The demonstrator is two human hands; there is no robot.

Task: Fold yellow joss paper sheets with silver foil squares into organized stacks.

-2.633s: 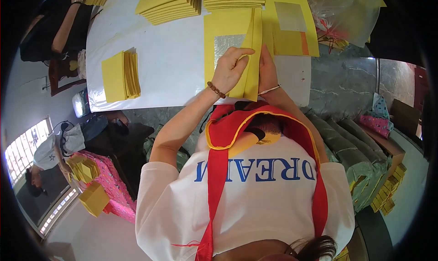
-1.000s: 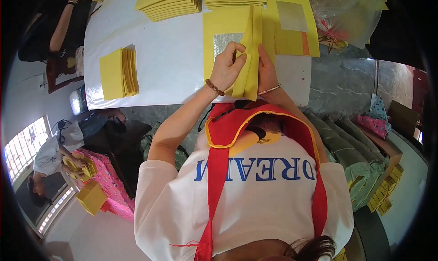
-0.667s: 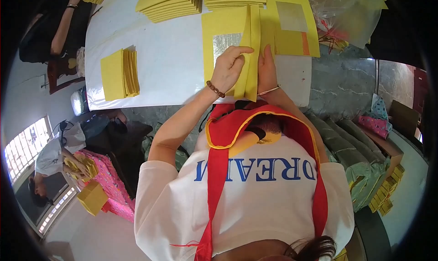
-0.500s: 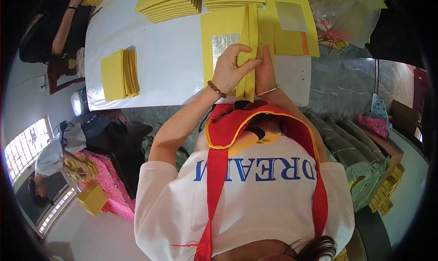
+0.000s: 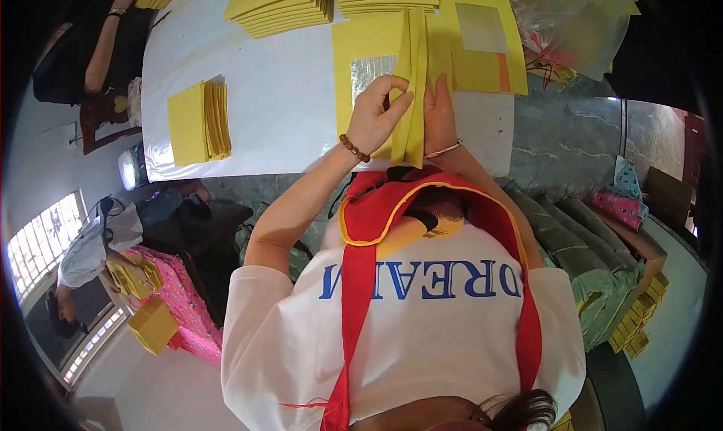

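Nearest the camera, the person's 2 forearms rose from a white shirt with a red strap toward the white table [image 5: 286, 107]. The left hand [image 5: 374, 115], a bead bracelet at its wrist, was curled with thumb and fingertips pinching the raised fold of a yellow paper sheet [image 5: 410, 85]. The right hand [image 5: 440, 116], a thin bangle at its wrist, lay flatter against the other side of that fold, fingers pressed along it; how tightly it gripped could not be told. The sheet stood at the table's near edge, its folded ridge upright between the 2 hands, a silver foil square [image 5: 369, 71] showing on its flat left part.

By the look of it, the step in hand was creasing the sheet down its middle. The next move would call for running the fingers along the ridge away from the body, keeping both edges matched so the crease stayed straight.

Just right of it lay 1 flat yellow sheet with a foil square [image 5: 482, 39]. To the left sat 1 small stack of folded yellow paper [image 5: 197, 122]. At the far edge rested 2 larger stacks [image 5: 275, 6], their sheets too many to count. Another person's arm [image 5: 105, 47] showed at the far left corner
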